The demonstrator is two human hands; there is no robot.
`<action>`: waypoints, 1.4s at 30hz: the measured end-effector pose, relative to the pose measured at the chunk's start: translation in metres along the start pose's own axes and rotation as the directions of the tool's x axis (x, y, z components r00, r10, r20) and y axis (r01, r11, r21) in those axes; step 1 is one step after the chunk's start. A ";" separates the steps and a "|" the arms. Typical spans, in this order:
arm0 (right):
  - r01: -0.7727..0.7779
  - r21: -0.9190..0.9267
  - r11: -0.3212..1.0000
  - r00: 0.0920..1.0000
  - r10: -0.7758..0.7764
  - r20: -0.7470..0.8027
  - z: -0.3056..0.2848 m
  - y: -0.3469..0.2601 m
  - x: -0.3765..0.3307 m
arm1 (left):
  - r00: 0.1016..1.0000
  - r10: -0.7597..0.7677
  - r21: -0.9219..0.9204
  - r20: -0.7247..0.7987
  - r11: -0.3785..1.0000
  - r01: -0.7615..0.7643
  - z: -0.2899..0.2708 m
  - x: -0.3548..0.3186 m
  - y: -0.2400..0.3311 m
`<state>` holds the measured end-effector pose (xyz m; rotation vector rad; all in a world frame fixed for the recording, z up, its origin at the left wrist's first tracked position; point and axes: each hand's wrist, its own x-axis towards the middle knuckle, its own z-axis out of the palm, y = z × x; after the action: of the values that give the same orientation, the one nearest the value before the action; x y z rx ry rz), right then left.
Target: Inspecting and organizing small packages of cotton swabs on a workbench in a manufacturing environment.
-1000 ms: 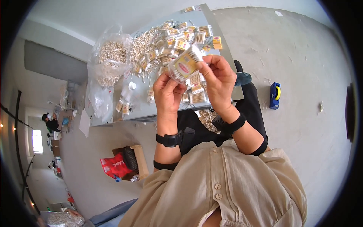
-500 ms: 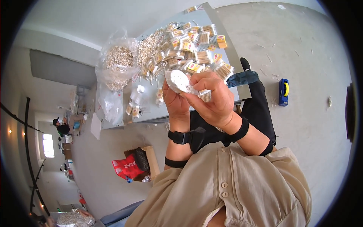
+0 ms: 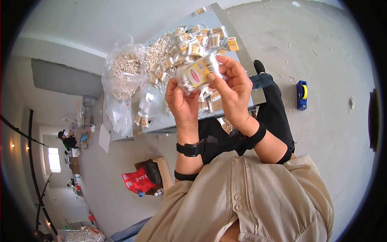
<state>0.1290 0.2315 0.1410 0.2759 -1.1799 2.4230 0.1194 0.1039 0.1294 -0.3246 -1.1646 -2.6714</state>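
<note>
Between my two hands, above the near edge of the table, is a clear plastic pack of cotton swabs (image 3: 198, 74) with a yellow label, its flat face turned up to me. My left hand (image 3: 183, 101) grips the lower left corner. On the right side, my right hand (image 3: 233, 90) pinches the pack with the thumb across its front. Behind it lie many more packs of cotton swabs (image 3: 196, 50), heaped on the table. Loose cotton swabs (image 3: 158, 54) are piled left of that heap.
A clear bag of loose swabs (image 3: 125, 66) stands on the left of the grey table (image 3: 161, 125). A small white bottle (image 3: 149, 97) is nearby. On the floor are a blue tape dispenser (image 3: 301, 95) and an open carton with a red bag (image 3: 139, 180). A person (image 3: 68, 139) is far left.
The pack was edge-on with its white cotton tips toward me; now its labelled face shows. My right hand has shifted from the tips to the pack's right side, and my left hand is slightly lower.
</note>
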 end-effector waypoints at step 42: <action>-0.516 0.583 0.627 0.803 0.590 0.077 -0.030 0.048 0.004 | 0.890 0.456 0.730 0.009 0.605 -0.317 0.032 0.000 0.020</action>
<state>0.1034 0.2301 0.0904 -0.0979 -0.4490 3.2691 0.1292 0.1138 0.1646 -0.1599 -1.7221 -1.6479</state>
